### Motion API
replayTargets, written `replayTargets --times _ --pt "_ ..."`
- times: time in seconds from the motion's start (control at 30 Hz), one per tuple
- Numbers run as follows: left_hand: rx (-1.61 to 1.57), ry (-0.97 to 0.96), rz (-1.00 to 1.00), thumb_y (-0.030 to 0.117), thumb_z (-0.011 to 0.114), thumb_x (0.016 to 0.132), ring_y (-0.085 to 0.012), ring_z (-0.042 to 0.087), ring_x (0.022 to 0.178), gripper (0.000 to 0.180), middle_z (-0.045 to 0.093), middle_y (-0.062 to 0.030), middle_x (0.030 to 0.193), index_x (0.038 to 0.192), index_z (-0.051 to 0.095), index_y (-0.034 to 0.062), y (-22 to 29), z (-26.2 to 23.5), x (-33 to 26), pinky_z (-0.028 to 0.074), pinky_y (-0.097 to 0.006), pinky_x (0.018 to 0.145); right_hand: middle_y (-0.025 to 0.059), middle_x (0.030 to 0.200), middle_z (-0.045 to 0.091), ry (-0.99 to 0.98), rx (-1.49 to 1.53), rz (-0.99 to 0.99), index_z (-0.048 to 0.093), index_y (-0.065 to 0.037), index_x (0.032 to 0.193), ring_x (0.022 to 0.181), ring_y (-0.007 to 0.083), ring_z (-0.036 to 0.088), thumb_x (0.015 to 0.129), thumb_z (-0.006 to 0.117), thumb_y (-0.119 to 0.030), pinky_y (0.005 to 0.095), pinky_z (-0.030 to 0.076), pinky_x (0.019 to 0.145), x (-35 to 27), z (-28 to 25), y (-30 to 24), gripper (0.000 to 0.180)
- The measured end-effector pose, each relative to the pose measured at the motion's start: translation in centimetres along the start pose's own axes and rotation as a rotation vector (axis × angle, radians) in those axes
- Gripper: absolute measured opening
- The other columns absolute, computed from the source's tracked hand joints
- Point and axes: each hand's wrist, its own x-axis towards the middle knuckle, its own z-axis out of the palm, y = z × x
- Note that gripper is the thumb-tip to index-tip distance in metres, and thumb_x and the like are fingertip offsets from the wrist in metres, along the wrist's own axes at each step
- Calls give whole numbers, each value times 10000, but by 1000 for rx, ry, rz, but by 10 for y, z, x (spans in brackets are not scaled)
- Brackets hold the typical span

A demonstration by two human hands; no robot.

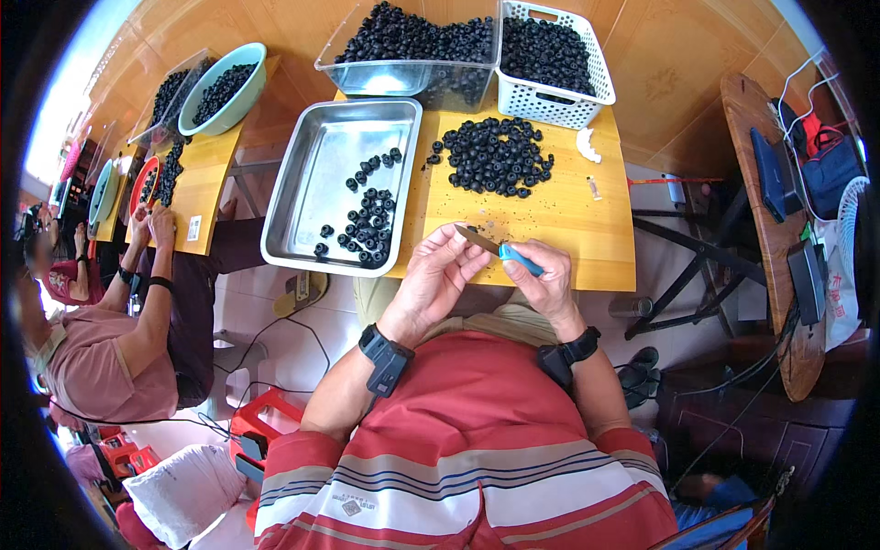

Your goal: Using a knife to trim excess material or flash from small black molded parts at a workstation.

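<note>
A small knife [521, 258] with a blue handle is gripped in my right hand [550, 282], its dark blade pointing left. At the blade's tip, the fingers of my left hand [433, 277] are pinched together. Whatever sits in that pinch is too small to make out. Just beyond both hands, a pile of small black round pieces [495, 156] with holes lies on the yellow wooden table [587, 247]. To the left, a shallow metal tray [302, 183] holds more of these pieces, gathered toward its right side.
A clear plastic bin [385, 81] and a white perforated basket [573, 110], both full of black pieces, stand at the back. A crumpled white scrap [588, 145] lies at the right. Another person [119, 339] works at a table on the left, near a pale green basin [247, 87].
</note>
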Motion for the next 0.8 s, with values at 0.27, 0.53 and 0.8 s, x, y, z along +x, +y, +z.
replayTargets --times 0.27,0.53,0.8 --pt "9 1 5 90 598 1023 -166 710 970 125 707 -55 1028 1136 637 51 0 -3 0 612 -371 937 135 740 677 -12 -16 -29 733 62 1002 628 189 643 895 767 -174 299 482 569 2 0 -1 262" --pt "34 33 3 82 592 1024 -159 701 919 128 689 -49 975 1141 632 47 2 3 -4 614 -378 946 139 746 681 -2 1 -9 739 54 1010 633 201 649 889 768 -170 302 490 579 1 0 -1 257" --pt "46 38 -8 83 586 1026 -157 695 907 138 682 -54 953 1150 629 42 4 4 -4 617 -375 939 134 744 680 -2 -14 11 746 43 1011 643 210 650 888 774 -180 312 494 588 3 0 -2 257"
